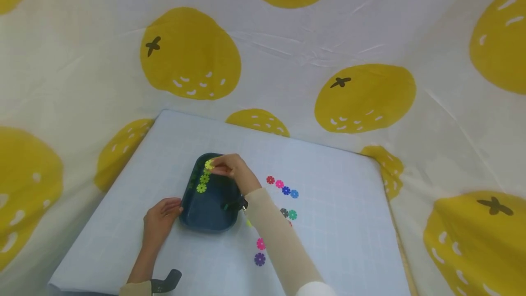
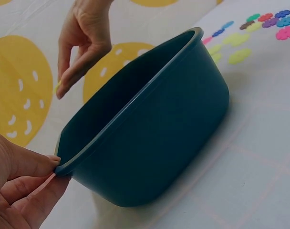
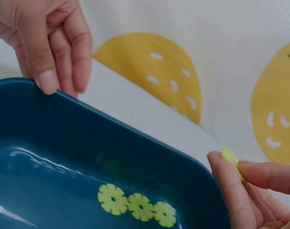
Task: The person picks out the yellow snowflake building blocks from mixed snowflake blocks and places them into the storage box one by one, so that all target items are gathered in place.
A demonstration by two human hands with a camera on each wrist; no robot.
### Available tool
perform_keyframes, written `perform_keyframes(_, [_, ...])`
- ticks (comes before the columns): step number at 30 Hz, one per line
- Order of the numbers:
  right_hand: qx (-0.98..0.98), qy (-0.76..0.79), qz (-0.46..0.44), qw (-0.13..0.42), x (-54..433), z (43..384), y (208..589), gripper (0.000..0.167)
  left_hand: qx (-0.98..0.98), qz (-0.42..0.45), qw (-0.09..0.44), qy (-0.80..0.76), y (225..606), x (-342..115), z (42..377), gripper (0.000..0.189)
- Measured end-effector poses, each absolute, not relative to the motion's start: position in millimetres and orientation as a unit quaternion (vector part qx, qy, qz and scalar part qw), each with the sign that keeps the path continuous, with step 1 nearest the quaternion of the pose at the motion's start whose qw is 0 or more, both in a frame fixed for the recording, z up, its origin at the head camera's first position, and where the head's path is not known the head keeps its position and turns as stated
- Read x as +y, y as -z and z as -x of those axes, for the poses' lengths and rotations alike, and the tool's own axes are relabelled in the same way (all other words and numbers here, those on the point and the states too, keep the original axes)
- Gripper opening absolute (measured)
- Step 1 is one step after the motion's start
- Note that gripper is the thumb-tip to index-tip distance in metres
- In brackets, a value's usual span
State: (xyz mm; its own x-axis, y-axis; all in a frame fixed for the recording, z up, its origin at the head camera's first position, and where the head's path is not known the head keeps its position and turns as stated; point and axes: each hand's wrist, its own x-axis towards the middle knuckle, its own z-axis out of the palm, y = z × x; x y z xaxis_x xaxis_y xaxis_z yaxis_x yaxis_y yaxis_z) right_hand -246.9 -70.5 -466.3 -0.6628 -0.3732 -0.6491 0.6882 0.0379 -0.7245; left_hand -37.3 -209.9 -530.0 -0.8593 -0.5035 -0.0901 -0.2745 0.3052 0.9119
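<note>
A deep dark teal plastic basin (image 1: 209,211) stands on the white cloth. My left hand (image 1: 161,218) pinches its rim at the near left side, thumb over the edge and fingers outside, as the left wrist view (image 2: 28,183) shows. Over the far end of the basin, my right hand (image 1: 231,166) pinches a yellow-green notched snowflake disc (image 3: 232,162) between thumb and fingertips. Three more yellow-green discs (image 3: 140,207) lie in a row on the basin floor, near one wall.
To the right of the basin lie red, pink and blue discs (image 1: 286,190), a green disc (image 1: 292,214) and a purple disc (image 1: 260,259). My right forearm hides part of this group. Behind the table hangs a fruit-print cloth (image 1: 279,58).
</note>
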Motion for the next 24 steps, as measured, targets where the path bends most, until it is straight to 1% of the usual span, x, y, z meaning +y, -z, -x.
perform_keyframes(7, [0.615,0.659,-0.138,0.411,-83,234,478,0.013,-0.802,-0.242,0.113,0.533,534,-211,39,0.026])
perform_keyframes(13, [0.621,0.649,-0.152,0.413,-86,223,494,0.010,-0.802,-0.235,0.114,0.538,531,-211,39,0.025])
perform_keyframes(19, [0.614,0.634,-0.168,0.439,-90,210,507,0.009,-0.798,-0.234,0.109,0.544,529,-213,38,0.025])
perform_keyframes(24, [0.628,0.615,-0.178,0.443,-91,203,515,0.006,-0.799,-0.234,0.109,0.544,531,-213,38,0.026])
